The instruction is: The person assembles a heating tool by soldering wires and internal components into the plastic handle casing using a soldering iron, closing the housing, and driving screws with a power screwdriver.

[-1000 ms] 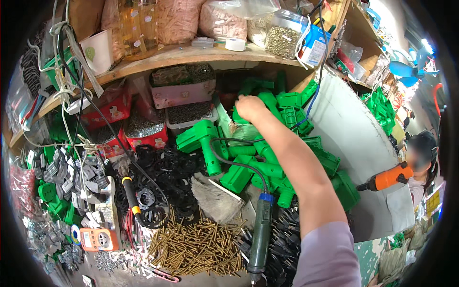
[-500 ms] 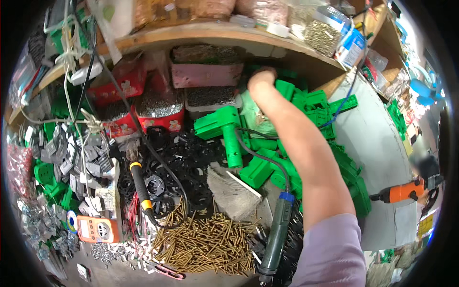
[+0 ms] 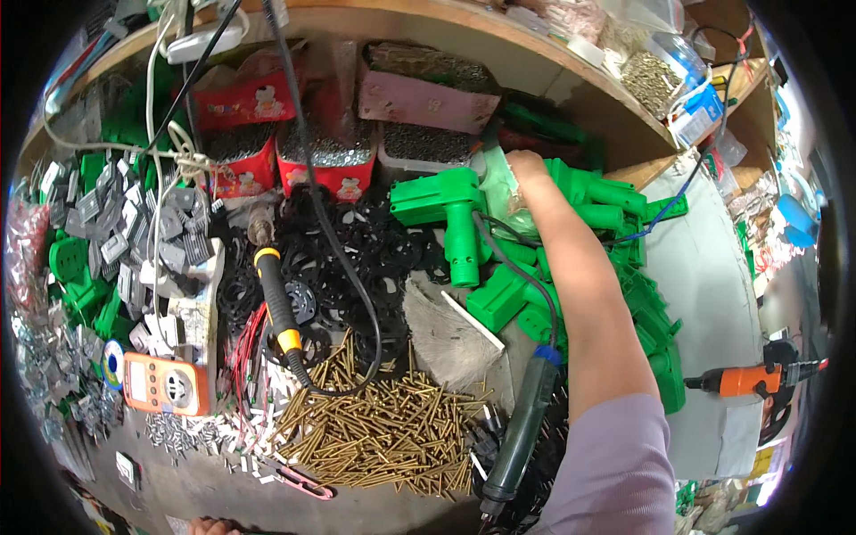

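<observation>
1. Reaching far across a crowded tabletop (image 3: 205, 486) in the head view, the right hand (image 3: 528, 168) rests on a clear plastic bag (image 3: 501, 189) tucked among green plastic housings (image 3: 580, 192) under a wooden shelf (image 3: 499, 36).
2. Whether its fingers have closed on the bag cannot be told.
3. The left hand (image 3: 212, 526) barely shows at the lower edge, its state unclear.
4. Judging by this, the bag is reached but not lifted; a green electric screwdriver (image 3: 522, 428) and brass pins (image 3: 383, 428) lie untouched.
</observation>
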{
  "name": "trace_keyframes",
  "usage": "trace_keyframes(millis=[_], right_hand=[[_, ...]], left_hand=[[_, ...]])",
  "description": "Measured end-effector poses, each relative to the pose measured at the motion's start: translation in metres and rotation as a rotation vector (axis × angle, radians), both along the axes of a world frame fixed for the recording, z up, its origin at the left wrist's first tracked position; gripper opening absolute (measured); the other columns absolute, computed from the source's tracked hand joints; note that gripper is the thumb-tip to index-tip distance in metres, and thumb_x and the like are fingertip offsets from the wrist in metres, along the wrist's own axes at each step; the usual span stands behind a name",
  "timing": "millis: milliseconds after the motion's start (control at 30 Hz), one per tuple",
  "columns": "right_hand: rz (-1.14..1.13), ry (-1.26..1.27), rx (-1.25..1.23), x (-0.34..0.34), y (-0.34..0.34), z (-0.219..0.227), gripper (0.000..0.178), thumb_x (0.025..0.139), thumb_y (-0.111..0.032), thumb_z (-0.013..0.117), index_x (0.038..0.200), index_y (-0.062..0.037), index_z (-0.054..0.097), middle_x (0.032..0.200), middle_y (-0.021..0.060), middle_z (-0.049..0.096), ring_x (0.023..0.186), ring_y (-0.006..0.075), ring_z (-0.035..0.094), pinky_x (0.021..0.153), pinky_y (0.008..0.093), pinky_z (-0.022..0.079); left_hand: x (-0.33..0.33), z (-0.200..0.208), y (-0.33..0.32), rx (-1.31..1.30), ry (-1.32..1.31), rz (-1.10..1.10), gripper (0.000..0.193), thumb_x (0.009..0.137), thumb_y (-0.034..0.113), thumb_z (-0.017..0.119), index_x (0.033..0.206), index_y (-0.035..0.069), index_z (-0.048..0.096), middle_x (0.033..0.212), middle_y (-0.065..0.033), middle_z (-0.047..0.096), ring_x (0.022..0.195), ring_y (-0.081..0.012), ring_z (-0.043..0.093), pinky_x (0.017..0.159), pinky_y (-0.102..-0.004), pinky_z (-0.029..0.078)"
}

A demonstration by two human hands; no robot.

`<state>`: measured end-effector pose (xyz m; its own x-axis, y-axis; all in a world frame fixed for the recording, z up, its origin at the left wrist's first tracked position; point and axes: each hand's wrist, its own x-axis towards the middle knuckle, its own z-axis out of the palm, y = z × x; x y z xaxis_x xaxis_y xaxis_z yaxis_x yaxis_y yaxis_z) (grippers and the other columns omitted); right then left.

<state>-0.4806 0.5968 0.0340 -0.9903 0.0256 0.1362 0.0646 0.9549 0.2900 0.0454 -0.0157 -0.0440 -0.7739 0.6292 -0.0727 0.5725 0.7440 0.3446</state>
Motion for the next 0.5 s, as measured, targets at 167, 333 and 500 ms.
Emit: trace_keyframes(millis=[167,333,500], right_hand=[[-0.12,-0.109,-0.011,-0.009,-0.025,0.026,0.053,0.088,-0.027,0.047,0.138,-0.0102,0.044,0.145,0.0117,0.038,0.131,0.0284,0.042,0.109,0.0401,0.03],[-0.062,0.147,0.029,0.007,-0.008,0.012,0.057,0.085,-0.027,0.052,0.14,-0.0127,0.043,0.147,0.0111,0.037,0.132,0.028,0.041,0.107,0.0399,0.033],[0.012,-0.467,0.1,0.013,0.05,0.056,0.012,0.073,-0.016,0.071,0.081,-0.0093,0.065,0.088,0.011,0.068,0.082,0.0269,0.065,0.07,0.0383,0.05]], left_hand=[[-0.004,0.005,0.002,0.03,-0.003,0.006,0.073,0.083,0.057,0.051,0.13,0.001,0.046,0.124,-0.0235,0.049,0.106,-0.0453,0.049,0.088,-0.0542,0.041],[-0.004,0.008,0.007,-0.001,0.006,-0.009,0.069,0.081,0.049,0.056,0.13,0.001,0.046,0.123,-0.0242,0.048,0.107,-0.0457,0.048,0.09,-0.0547,0.04],[-0.017,-0.001,0.01,0.032,0.128,-0.027,0.069,0.079,0.06,0.054,0.117,0.002,0.047,0.109,-0.0206,0.051,0.091,-0.0402,0.051,0.077,-0.0525,0.041]])
